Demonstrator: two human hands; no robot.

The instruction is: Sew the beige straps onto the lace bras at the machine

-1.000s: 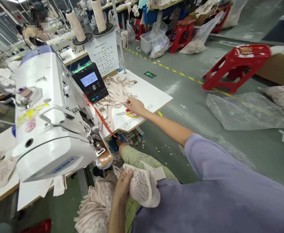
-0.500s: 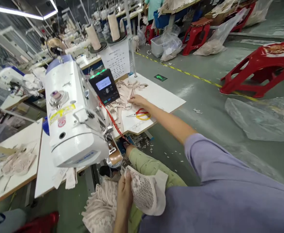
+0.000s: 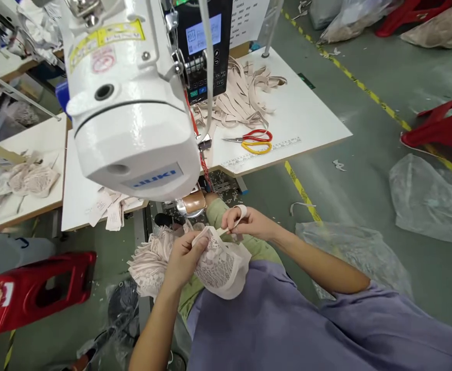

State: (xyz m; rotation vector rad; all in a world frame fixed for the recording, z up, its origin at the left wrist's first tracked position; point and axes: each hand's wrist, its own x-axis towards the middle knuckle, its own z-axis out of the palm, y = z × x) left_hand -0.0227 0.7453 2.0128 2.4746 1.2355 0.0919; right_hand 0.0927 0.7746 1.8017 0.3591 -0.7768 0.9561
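Observation:
My left hand (image 3: 183,257) is closed on the upper edge of a beige lace bra cup (image 3: 220,265), held over my lap. Close to that edge, my right hand (image 3: 245,222) pinches a pale fabric strap (image 3: 242,211), which loops over the fingers. The strap's lower end meets or nearly meets the cup's top; whether they touch I cannot tell. Left of my left hand lies a bunch of similar lace pieces (image 3: 149,265). Ahead stands a white sewing machine (image 3: 133,134). More beige straps (image 3: 241,98) are heaped on the white table (image 3: 307,123), behind red-and-yellow handled scissors (image 3: 255,140).
A control panel (image 3: 206,51) is beside the machine head. Small fabric labels (image 3: 114,211) hang over the left table's edge. Red stools (image 3: 36,293) stand at lower left and at right. Clear plastic bags (image 3: 357,252) lie on the floor at right.
My right hand has come back from the strap heap to the bra cup, bringing a strap. My left hand still holds the cup. The view has moved closer to the machine.

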